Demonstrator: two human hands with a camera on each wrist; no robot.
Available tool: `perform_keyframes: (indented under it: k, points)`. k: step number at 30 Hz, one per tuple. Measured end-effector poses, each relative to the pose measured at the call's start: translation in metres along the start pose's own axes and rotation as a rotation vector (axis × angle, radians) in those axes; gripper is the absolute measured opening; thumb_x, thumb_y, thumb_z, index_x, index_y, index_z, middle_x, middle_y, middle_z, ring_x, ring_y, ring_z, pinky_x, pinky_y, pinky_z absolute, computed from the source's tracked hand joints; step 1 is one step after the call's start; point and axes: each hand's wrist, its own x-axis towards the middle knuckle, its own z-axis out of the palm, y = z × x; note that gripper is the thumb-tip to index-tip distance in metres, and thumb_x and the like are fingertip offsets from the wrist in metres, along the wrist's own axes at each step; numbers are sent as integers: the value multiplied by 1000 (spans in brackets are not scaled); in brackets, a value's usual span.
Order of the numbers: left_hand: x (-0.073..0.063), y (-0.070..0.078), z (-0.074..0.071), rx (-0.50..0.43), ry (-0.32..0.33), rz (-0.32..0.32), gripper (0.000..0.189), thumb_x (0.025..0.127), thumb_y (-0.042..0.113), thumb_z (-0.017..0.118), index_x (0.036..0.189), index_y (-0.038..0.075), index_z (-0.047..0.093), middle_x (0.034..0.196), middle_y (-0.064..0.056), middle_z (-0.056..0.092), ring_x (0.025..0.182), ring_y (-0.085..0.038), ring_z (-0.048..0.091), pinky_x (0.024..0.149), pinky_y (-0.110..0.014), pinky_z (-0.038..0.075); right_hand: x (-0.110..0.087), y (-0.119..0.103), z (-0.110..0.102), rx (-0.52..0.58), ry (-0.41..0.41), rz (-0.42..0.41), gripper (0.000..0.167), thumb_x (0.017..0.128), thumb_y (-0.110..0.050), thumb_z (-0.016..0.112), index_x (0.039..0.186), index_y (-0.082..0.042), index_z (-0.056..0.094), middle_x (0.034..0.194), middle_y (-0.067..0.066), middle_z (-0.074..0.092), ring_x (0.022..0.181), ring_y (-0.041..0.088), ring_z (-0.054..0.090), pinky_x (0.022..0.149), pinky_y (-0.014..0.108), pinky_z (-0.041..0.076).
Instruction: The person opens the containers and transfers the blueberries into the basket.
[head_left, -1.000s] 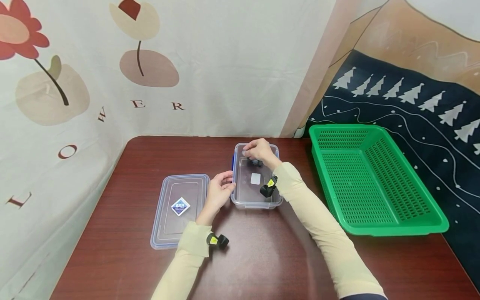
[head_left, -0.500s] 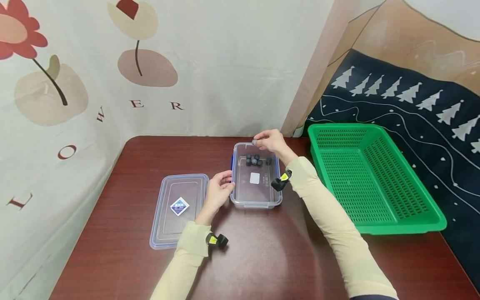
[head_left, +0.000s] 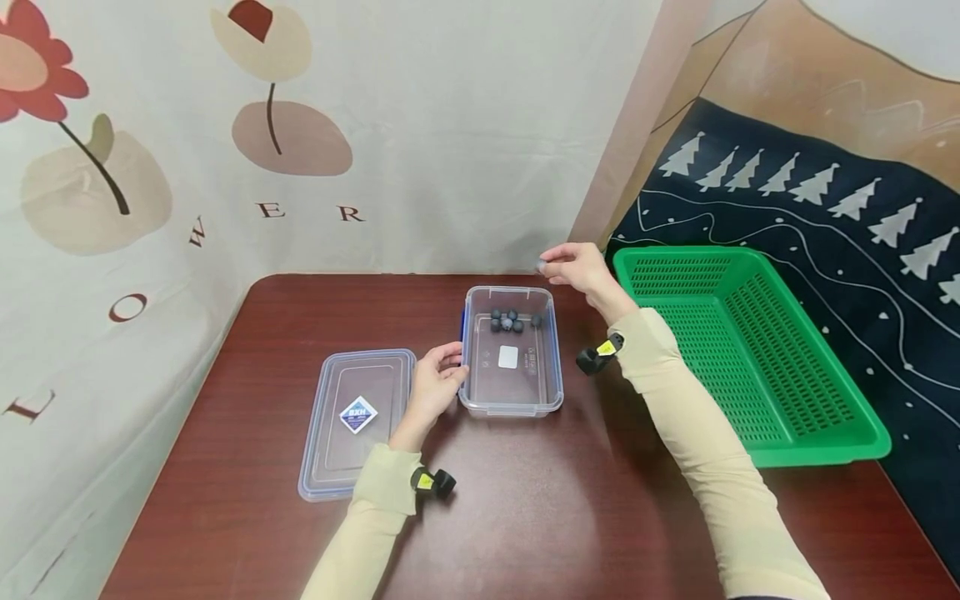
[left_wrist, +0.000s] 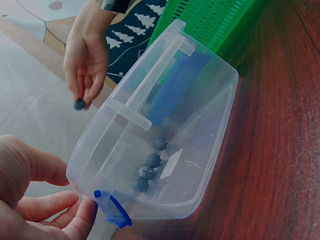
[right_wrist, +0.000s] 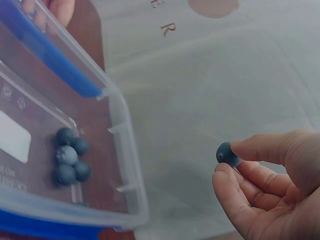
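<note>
My right hand [head_left: 579,271] is raised off the far right corner of the clear plastic box [head_left: 551,392]. Between its thumb and fingertips it pinches a small dark blue ball [right_wrist: 228,155] with a tiny pit. Several similar balls [right_wrist: 66,155], one paler and mottled, lie together on the box floor, with another [head_left: 536,320] apart at the right side. My left hand [head_left: 435,383] rests at the box's left wall; its relaxed fingertips touch the outside near a blue clip [left_wrist: 112,209]. The box is uncovered, and a pale square label [head_left: 507,357] shows on its bottom.
A clear lid [head_left: 322,458] with a blue and white diamond sticker lies left of the box, partly behind my left forearm. A green perforated basket [head_left: 832,457] stands at the table's right. Printed cloth [head_left: 450,125] hangs behind the brown table [head_left: 495,500].
My right hand has lifted out of the box with the ball and moved right, past the far right corner, uncovering the other balls. My left hand stays at the box wall.
</note>
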Motion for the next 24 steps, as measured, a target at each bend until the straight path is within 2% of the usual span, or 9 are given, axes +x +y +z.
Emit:
perform_keyframes:
  k: [3,8,13,19,24]
  points:
    - [0,0,0,-4,-1,1,37,78,-14,57,115,-17,56,108,-31,59,96,-39,59,85,-34,54,-4,0,-12,19,18,4,31,87,-6,65,114,7,61,104,18,63,75,12,63,85,34,54]
    - [0,1,0,-5,4,6,36,78,-14,57,114,-17,56,108,-31,59,97,-39,58,85,-33,54,-11,3,-34,72,43,1,31,87,-5,64,114,9,60,92,7,64,71,8,63,79,27,56]
    - [0,0,1,-7,4,4,37,78,-14,57,115,-17,56,109,-31,59,97,-39,59,84,-31,54,-18,10,-57,93,64,-20,30,87,-6,64,113,9,58,94,4,60,75,9,64,77,23,55]
    - [1,-2,1,-1,5,-7,37,79,-14,58,116,-16,56,109,-31,59,98,-38,59,85,-32,54,-28,17,-83,149,109,-31,30,86,-5,66,111,9,59,86,-2,65,72,6,65,79,27,56]
    - [-1,5,1,1,0,-9,36,79,-15,57,115,-19,54,110,-33,58,99,-41,57,87,-37,53,-36,24,-102,241,122,-44,15,85,0,65,99,1,65,79,-4,67,74,8,66,75,25,56]
